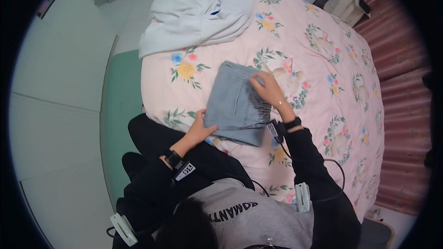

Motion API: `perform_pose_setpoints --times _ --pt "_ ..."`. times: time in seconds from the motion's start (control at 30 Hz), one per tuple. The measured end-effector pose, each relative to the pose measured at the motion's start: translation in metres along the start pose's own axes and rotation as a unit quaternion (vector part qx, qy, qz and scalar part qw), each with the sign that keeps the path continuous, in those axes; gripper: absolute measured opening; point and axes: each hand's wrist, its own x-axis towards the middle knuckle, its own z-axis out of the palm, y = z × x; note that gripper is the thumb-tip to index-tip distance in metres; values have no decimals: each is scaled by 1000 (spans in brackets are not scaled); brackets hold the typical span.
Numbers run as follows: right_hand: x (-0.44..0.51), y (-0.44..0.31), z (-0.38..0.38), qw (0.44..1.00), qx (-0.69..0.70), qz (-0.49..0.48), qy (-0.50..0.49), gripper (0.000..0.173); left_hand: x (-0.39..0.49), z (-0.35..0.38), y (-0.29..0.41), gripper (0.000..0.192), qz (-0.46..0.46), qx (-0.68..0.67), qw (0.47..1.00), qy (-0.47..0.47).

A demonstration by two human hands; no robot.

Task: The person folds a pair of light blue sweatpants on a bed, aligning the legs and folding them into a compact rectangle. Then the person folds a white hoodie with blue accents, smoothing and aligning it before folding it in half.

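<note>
A pair of light-blue denim jeans (224, 93) lies folded into a stack on the bed in front of me, its elastic gathered waistband on the right. My left hand (199, 130) grips the near left corner of the stack, thumb on top and the other fingers along the left edge. At the far right side, my right hand (268, 88) rests against the denim with curled fingers; whether it pinches any cloth is unclear. One denim layer sticks out from under the stack towards me.
A white garment (187, 15) lies loosely spread at the bed's far left. Floral bedding (311, 76) covers the bed. White cabinets (55, 69) and a green floor mat (121, 86) are left, pink curtains (398, 110) right. A cable (343, 176) runs by my right arm.
</note>
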Motion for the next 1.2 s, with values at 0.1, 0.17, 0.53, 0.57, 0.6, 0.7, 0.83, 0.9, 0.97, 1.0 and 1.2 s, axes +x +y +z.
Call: perform_pose_setpoints --times 0.1,0.17,0.53,0.57,0.6,0.7,0.83,0.9,0.97,1.0,1.2 --pt "41 -3 29 998 -13 -11 -66 20 -5 -2 -11 62 34 -70 997 -1" --pt "62 -7 45 992 -51 29 -114 24 -7 -9 -15 57 -23 -117 993 -22" --pt "98 14 65 955 -132 116 -237 21 -9 -25 3 14 116 170 979 5" --pt "95 17 67 952 -142 141 -233 21 -8 -25 4 13 131 188 973 11" --pt "91 19 68 957 -117 140 -227 20 -7 -27 4 12 146 206 967 19" --pt "72 24 52 985 -86 103 -104 21 -6 -34 8 14 97 231 968 -21" --pt "9 24 -3 982 -61 161 77 57 2 -39 15 43 -112 -26 992 -56" --pt "-33 18 -8 955 -58 270 105 83 9 -30 15 65 -111 -25 991 -75" --pt "-75 9 3 937 -5 342 75 96 17 -14 13 69 -98 26 992 -76" --pt "-91 6 11 919 57 385 61 92 18 -7 11 71 -102 55 990 -76" --pt "-103 -3 10 779 414 470 -34 74 11 -7 11 66 -129 -11 988 -82"
